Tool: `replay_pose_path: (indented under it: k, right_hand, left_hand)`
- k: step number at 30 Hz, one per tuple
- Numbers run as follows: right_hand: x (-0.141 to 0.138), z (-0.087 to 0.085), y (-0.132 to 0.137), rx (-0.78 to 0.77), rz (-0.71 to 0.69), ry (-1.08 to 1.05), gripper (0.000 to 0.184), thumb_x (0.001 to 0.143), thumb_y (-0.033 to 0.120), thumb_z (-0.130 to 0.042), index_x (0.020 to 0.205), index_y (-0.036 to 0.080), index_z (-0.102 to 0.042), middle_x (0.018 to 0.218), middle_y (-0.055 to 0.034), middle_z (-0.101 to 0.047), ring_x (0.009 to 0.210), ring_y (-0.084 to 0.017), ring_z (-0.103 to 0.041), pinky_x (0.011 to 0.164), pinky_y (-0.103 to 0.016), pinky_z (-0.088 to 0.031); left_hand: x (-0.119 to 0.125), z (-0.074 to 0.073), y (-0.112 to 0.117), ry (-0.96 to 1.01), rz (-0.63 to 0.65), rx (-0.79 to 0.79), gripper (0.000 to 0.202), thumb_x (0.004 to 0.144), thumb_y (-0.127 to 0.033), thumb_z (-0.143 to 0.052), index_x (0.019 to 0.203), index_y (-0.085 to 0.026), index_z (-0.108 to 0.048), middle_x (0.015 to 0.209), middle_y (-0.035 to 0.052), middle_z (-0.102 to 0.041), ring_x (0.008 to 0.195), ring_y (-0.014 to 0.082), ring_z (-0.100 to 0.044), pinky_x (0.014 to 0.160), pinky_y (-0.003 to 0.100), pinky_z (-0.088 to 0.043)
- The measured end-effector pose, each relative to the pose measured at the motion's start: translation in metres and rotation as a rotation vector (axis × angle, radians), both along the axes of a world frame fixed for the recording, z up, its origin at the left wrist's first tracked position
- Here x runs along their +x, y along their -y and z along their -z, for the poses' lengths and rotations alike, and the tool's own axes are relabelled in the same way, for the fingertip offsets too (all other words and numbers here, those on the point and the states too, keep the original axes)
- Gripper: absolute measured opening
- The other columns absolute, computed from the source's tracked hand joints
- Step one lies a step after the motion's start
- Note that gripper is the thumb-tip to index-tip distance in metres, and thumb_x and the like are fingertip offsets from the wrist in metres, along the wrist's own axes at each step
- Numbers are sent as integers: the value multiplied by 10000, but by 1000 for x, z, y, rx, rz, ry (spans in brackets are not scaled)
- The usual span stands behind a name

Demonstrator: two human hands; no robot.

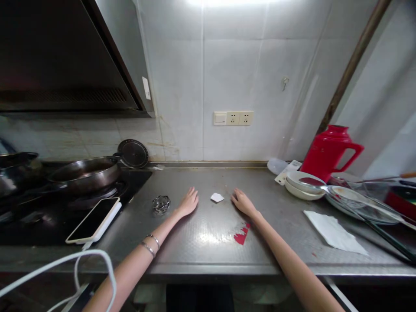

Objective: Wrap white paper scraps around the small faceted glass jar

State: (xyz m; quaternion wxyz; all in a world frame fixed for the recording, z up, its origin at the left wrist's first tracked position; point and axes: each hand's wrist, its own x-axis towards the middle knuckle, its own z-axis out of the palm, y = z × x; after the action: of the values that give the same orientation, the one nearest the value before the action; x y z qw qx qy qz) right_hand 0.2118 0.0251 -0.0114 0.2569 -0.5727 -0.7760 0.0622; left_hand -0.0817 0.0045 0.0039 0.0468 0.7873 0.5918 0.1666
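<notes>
My left hand (188, 202) lies flat on the steel counter (208, 247), palm down with its fingers stretched out, holding nothing. My right hand (241, 201) rests flat the same way a little to the right, also empty. Between the two hands sits a small white scrap (217, 197), touched by neither. A crumpled clear glass-like object (161, 204) lies just left of my left hand. A red scrap (241, 236) lies on the counter under my right forearm. Two thin bracelets (151, 243) ring my left wrist.
A phone (94, 220) on a white power bank lies at the stove's edge, its white cable (81, 264) looping off the front. A dark pan (85, 174) sits on the stove. At right are a red jug (329, 152), stacked bowls (303, 184), a glass lid (360, 203) and a white paper towel (334, 232).
</notes>
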Motion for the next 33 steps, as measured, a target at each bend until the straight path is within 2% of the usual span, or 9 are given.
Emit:
replay_pose_path:
  k: [5, 12, 19, 24, 26, 30, 33]
  right_hand:
    - [11, 6, -1, 12, 22, 78, 457, 904, 256, -411, 1271, -1, -503, 1365, -249, -462, 1323, -277, -389, 1100, -366, -279]
    - [12, 11, -6, 4, 24, 114, 438, 913, 269, -406, 1275, 46, -510, 1343, -219, -500, 1302, -261, -420, 1083, -354, -301]
    - [10, 7, -7, -1, 8, 120, 434, 902, 235, -409, 1269, 27, -511, 1334, -231, -504, 1286, -263, -437, 1092, -353, -285]
    - [3, 0, -3, 14, -13, 97, 443, 873, 207, -432, 1273, 33, -511, 1349, -232, -486, 1306, -275, -410, 1095, -371, -284]
    - [-1, -1, -1, 20, -32, 79, 454, 870, 210, -434, 1288, 45, -502, 1362, -221, -478, 1315, -271, -398, 1096, -377, -287]
    - [-7, -3, 1, 24, -80, 38, 470, 867, 213, -436, 1311, 67, -482, 1367, -201, -482, 1318, -262, -392, 1095, -396, -292]
    - [-10, -3, 2, 20, -110, 1, 467, 860, 206, -446, 1306, 75, -488, 1362, -192, -490, 1313, -258, -398, 1096, -392, -290]
  left_hand:
    - [16, 10, -14, -17, 1, 16, 472, 933, -251, -292, 1321, -33, -447, 1472, 196, -320, 1396, 262, -243, 1138, 407, -236]
    - [17, 20, -21, -35, -7, 15, 456, 943, -237, -257, 1298, -60, -483, 1430, 174, -409, 1372, 249, -311, 1124, 416, -265]
    - [21, 12, -15, -26, -22, 28, 448, 938, -278, -301, 1275, -63, -503, 1404, 171, -448, 1358, 264, -338, 1119, 423, -262]
    - [43, 2, -7, 9, -5, 84, 480, 896, -409, -428, 1248, -96, -522, 1378, 160, -483, 1347, 277, -352, 1120, 420, -249]
    - [55, -1, -4, 73, 19, 114, 473, 850, -443, -509, 1188, -117, -566, 1312, 153, -546, 1320, 295, -387, 1110, 425, -258]
    - [73, -2, -2, 188, 3, 82, 415, 741, -413, -650, 1069, -160, -623, 1134, 145, -636, 1186, 320, -498, 1026, 427, -346]
    - [81, 0, -3, 224, 5, 81, 341, 738, -328, -652, 1040, -170, -630, 1061, 124, -653, 1098, 292, -541, 969, 394, -385]
